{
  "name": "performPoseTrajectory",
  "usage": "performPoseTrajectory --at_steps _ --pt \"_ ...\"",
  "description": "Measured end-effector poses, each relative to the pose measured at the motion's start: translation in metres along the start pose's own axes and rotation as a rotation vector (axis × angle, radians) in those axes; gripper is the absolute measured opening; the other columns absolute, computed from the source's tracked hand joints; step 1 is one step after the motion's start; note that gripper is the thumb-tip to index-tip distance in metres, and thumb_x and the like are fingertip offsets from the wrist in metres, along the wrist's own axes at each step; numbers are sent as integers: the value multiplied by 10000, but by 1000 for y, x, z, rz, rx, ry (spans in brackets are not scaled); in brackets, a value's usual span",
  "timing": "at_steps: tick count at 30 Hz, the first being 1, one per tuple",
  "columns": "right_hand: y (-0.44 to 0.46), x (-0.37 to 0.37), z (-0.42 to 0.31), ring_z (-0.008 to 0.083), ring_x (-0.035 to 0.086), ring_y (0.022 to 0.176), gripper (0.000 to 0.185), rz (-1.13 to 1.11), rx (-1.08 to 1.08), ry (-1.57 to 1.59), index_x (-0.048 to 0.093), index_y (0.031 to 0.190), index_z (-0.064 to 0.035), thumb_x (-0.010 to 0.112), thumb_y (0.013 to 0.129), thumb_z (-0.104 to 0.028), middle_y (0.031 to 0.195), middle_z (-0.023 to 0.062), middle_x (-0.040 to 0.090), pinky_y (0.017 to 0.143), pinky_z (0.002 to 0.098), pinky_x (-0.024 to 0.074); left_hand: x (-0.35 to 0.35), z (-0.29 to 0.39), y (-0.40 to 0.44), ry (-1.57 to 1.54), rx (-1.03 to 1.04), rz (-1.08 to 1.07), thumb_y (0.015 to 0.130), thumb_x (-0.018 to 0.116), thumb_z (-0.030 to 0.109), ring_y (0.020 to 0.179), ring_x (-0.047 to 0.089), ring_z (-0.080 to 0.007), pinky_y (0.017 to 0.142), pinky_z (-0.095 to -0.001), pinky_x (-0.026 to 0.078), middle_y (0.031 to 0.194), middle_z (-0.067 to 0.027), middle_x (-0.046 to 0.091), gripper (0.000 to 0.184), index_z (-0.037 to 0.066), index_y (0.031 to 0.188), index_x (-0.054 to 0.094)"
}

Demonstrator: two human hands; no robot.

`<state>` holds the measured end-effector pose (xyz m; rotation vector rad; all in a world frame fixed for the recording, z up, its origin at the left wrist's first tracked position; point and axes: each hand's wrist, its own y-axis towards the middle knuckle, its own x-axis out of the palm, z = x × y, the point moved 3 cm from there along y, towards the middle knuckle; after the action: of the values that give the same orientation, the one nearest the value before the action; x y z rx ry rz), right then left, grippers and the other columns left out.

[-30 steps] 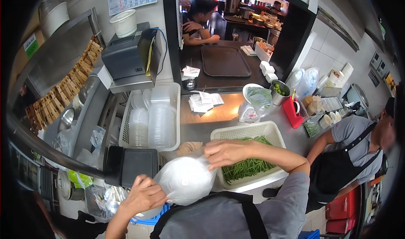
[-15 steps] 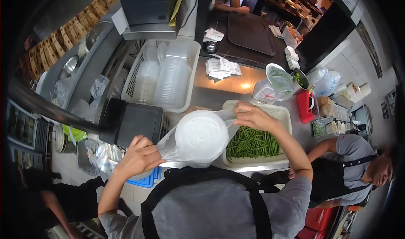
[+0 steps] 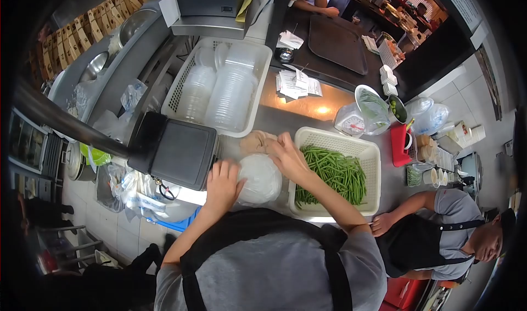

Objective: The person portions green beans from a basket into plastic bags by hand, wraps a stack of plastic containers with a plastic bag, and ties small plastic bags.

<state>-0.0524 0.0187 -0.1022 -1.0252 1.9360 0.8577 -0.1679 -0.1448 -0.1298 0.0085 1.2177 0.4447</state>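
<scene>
A round white tub, wrapped in a clear plastic bag, stands on the steel counter in front of my body. At its left edge is my left hand, fingers stretched out and the thumb against the wrapped side. My right hand is at the upper right of the tub with bent fingers pressed on the plastic; their tips are partly hidden. Just beyond the tub lies a brown paper-like item. A cream basket of green beans sits right beside my right forearm.
A white basket of clear plastic containers stands at the back left, near a black lidded box. Paper slips, a kitchen scale and a red holder line the far side. A co-worker stands at the right.
My hands have come closer together around the tub. The bag, stretched out to both sides before, now lies against the tub. The brown item beyond it shows more fully.
</scene>
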Motion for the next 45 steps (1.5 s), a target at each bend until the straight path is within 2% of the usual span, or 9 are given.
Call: performPoseTrajectory --at_steps 5,13,20,27,32,35,38,41,45 --pt "0 64 47 377 569 917 231 -204 -25 -369 576 1050 -43 509 835 -96 920 210 591 741 440 467 83 -40 12 -442 -299 -250 726 688 412 1105 437 -379 895 -469 389 1194 -230 444 771 -7 1291 371" --pt "-9 36 27 277 632 729 127 -65 116 353 529 895 -6 452 896 -107 787 153 623 681 364 488 84 -53 -4 -958 -228 -559 640 783 332 1191 378 -301 1017 -361 294 1265 -185 401 934 -4 1357 288" --pt "-23 10 7 80 531 571 195 56 556 1505 544 876 -56 386 962 -132 656 17 544 521 217 420 16 -12 -15 -1097 -207 -252 594 807 107 1149 390 -230 971 -325 306 1155 -127 411 796 32 1207 305" --pt "3 25 8 33 414 611 144 89 273 880 566 875 -9 475 927 -107 670 -39 473 539 188 342 -6 -4 -25 -924 232 -169 561 824 109 1127 450 -266 944 -344 349 1116 -162 457 770 36 1188 383" --pt "9 64 24 164 548 750 138 -266 -22 528 601 959 -30 541 871 -118 794 87 582 688 295 429 -2 -6 -32 -1385 -71 -139 549 811 70 1157 419 -199 975 -332 339 1176 -101 435 862 48 1246 304" --pt "5 34 27 180 536 985 271 -83 174 628 575 1109 -57 569 839 -77 1098 94 561 771 306 442 -13 -5 -27 -1447 -154 32 541 799 46 1157 415 -180 971 -326 348 1198 -85 418 895 52 1259 265" --pt "1 -27 -2 242 459 1123 569 76 -32 933 439 1274 -61 675 759 -119 1222 125 453 886 365 414 -19 -5 -22 -1393 -218 136 543 779 29 1175 403 -212 986 -337 335 1217 -104 409 853 58 1243 292" --pt "-16 -52 -38 294 443 1131 698 -68 -235 653 382 1301 -64 717 692 -127 1201 164 433 920 392 393 -27 -1 -13 -833 -40 142 549 782 37 1208 369 -261 1017 -365 299 1212 -120 413 795 64 1215 350" --pt "-35 -32 -40 379 413 1144 660 80 -281 300 429 1181 -43 714 586 -28 1166 178 436 934 459 379 -47 8 -3 -1071 169 4 533 835 133 1221 348 -275 1045 -417 227 1264 -138 413 810 72 1202 383"
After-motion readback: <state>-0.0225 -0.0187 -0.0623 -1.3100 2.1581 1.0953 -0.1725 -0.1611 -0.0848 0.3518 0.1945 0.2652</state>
